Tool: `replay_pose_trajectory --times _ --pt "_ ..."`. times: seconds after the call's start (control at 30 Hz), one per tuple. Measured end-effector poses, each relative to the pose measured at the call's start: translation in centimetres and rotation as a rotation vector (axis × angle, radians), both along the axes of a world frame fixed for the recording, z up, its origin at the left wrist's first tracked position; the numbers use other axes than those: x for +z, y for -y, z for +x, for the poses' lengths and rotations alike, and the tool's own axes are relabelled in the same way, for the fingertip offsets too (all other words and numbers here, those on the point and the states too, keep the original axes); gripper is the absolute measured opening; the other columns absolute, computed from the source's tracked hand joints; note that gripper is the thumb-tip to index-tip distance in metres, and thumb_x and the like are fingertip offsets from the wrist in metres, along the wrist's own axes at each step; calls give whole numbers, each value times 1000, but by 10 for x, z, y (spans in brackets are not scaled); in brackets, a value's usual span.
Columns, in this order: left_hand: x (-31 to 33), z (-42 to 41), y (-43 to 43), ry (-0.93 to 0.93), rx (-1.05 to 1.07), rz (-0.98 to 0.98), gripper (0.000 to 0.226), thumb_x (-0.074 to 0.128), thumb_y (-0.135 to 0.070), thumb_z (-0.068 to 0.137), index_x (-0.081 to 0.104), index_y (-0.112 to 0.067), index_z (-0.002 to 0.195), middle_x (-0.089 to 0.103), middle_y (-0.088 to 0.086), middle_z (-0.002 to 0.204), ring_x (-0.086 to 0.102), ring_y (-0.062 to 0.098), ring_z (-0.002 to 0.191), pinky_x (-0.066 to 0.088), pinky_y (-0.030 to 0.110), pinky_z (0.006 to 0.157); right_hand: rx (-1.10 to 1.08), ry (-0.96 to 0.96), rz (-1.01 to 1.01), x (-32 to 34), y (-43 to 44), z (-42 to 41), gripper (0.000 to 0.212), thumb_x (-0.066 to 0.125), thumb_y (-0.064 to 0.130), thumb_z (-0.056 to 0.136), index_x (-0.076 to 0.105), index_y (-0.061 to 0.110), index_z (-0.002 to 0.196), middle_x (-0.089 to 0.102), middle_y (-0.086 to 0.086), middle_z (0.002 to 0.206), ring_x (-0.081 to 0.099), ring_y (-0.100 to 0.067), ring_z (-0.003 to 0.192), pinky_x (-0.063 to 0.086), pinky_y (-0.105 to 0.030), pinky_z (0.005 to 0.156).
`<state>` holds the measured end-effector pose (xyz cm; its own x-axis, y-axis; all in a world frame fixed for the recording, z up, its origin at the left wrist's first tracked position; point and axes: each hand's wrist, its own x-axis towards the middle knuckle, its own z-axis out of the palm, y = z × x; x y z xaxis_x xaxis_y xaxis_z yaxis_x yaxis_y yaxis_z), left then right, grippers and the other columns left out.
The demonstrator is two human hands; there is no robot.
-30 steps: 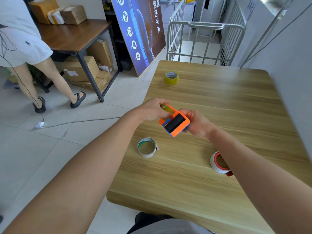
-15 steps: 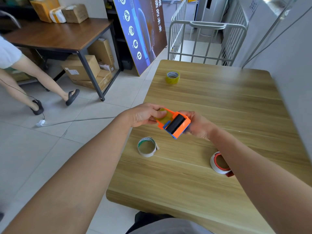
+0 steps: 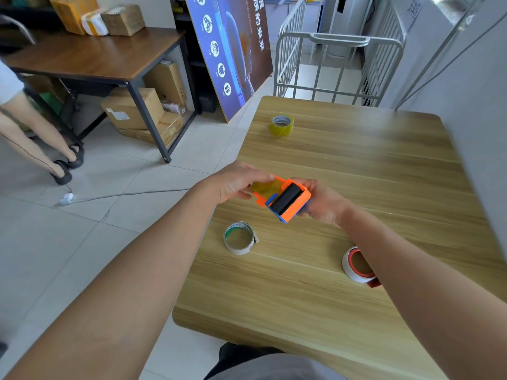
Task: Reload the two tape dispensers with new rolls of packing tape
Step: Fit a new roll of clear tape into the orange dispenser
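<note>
Dispenser [image 3: 285, 200]: orange, gripped in right hand [image 3: 321, 202].
Left hand [image 3: 237, 182]: pinches what seems yellowish tape [image 3: 267, 187] at its end.

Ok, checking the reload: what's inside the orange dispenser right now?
Some yellowish tape shows in the orange dispenser, held by the left hand; the right hand covers the rest.

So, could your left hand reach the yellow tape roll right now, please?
Probably, once freed: the left hand pinches tape at the orange dispenser, but nothing lies between it and the yellow roll.
</note>
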<state>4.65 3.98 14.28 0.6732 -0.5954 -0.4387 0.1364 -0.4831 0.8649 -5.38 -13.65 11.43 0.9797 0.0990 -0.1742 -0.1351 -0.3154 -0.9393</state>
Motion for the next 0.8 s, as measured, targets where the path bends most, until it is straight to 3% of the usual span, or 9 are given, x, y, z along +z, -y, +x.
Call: replay_pose_trajectory --times 0.23,0.33,0.4,0.5,0.57,0.7,0.8 --pt "4 -3 3 20 38 0 32 63 -22 82 66 -1 107 68 10 94 65 21 88 52 37 92 -3 4 -34 -2 0 0 52 45 -31 69 60 18 78 56 1 72 53 4 61 46 -18 63" --pt "0 -4 -1 101 142 17 30 54 -8 81 68 -7 107 71 11 91 67 25 93 51 42 95 10 14 -41 -1 2 0 47 47 -30 69 60 13 82 57 0 74 53 -3 69 45 -25 68" --pt "1 -6 -2 57 115 4 30 55 -10 82 68 -10 109 71 4 84 66 23 92 49 42 97 13 12 -54 -1 3 1 49 46 -30 68 60 15 80 57 0 74 53 -7 72 44 -29 71" --pt "3 -9 0 9 43 -3 30 64 -27 82 68 -13 108 69 9 107 63 23 106 46 39 100 -6 1 -26 -4 2 2 48 44 -32 68 59 12 81 53 -7 79 48 -18 77 41 -34 73" --pt "4 -10 1 13 56 -13 30 66 -26 81 69 -12 107 68 13 112 62 23 108 47 37 100 -12 2 -21 -6 1 1 48 44 -33 67 58 11 80 53 -8 80 48 -18 77 40 -34 73" --pt "1 -9 -4 -29 99 -81 34 70 -21 80 66 -11 113 66 11 117 61 20 110 45 34 101 -21 40 -44 -3 0 1 53 45 -33 68 56 19 73 56 10 65 50 2 61 41 -20 61" --pt "1 -10 1 98 137 -48 54 77 -20 73 59 -9 122 61 9 125 56 17 118 43 34 103 -10 93 -87 -1 -6 1 49 49 -29 73 53 20 72 53 10 66 47 6 58 40 -16 59"
